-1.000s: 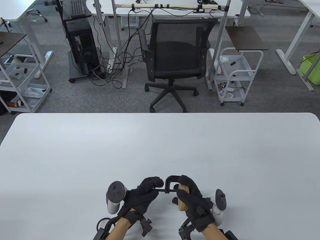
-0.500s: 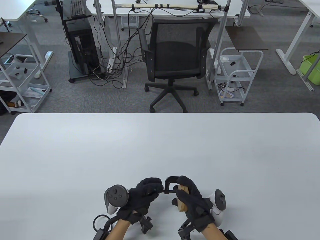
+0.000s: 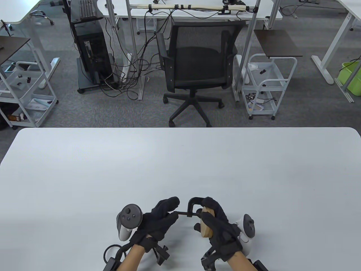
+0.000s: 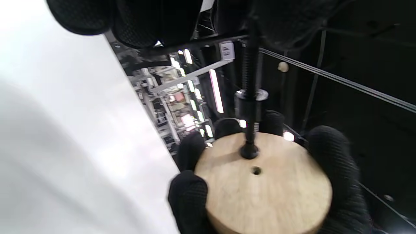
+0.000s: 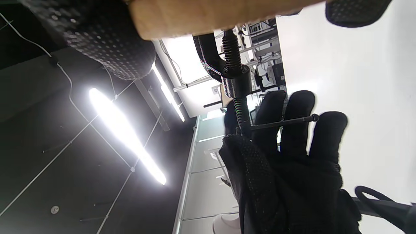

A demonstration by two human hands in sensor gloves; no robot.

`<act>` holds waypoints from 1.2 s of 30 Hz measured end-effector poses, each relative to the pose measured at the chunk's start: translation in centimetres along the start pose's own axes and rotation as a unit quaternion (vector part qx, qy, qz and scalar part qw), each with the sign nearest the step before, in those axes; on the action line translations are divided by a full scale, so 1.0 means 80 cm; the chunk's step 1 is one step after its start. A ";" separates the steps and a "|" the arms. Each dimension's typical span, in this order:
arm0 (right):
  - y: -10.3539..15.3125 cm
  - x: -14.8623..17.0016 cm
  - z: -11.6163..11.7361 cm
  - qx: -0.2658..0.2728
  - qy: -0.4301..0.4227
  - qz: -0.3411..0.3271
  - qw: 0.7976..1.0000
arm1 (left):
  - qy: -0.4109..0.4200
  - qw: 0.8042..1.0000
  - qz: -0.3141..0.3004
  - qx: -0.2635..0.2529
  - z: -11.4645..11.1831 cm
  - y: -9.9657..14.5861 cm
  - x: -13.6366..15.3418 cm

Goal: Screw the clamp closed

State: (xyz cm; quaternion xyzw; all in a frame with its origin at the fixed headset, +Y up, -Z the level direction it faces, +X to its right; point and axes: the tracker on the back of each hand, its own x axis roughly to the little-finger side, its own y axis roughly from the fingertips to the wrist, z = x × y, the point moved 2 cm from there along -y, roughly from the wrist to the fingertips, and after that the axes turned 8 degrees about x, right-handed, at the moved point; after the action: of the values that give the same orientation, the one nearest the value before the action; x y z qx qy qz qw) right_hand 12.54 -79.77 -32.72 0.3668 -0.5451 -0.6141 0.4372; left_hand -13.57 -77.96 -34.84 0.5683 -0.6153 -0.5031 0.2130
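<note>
The clamp (image 3: 194,207) and wooden disc (image 3: 206,225) are gripped by the right hand (image 3: 218,225) above the table (image 3: 84,175). The crossbar (image 5: 282,123) is pinched by the left hand (image 3: 160,218). The screw (image 4: 249,97) pad is seen touching the disc; final tightening is judged outstanding.

Near the tabletop's (image 3: 84,169) front edge, the left hand (image 3: 158,221) sits left of the clamp (image 3: 194,207); the right hand (image 3: 218,225) and wooden disc (image 3: 207,224) sit right, an office chair (image 3: 197,70) behind.

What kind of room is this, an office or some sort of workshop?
Probably an office turned lab. Behind the white table stand a mesh office chair, a computer tower trailing cables, and wheeled wire carts. Gloved hands work a clamp.
</note>
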 end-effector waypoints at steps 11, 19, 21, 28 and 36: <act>-0.001 -0.005 -0.004 0.015 0.013 -0.031 0.999 | 0.084 0.981 0.156 0.076 -0.015 0.005 0.035; 0.000 -0.005 0.007 -0.029 0.041 -0.035 0.998 | 0.219 0.956 0.164 0.111 -0.032 0.007 0.045; -0.001 -0.006 0.010 -0.034 0.062 -0.044 0.997 | 0.226 0.952 0.171 0.114 -0.032 0.009 0.048; 0.004 -0.018 0.021 -0.052 0.100 -0.080 0.990 | 0.275 0.943 0.148 0.114 -0.033 0.007 0.047; 0.004 -0.010 0.017 -0.047 0.077 -0.055 0.994 | 0.324 0.940 0.084 0.068 -0.036 -0.001 0.033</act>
State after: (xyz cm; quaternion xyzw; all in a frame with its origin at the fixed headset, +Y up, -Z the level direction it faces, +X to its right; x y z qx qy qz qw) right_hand 11.59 -78.53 -32.27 0.4212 -0.4598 -0.6319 0.4602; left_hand -11.81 -81.41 -34.60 0.6598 -0.5915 -0.2289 0.4029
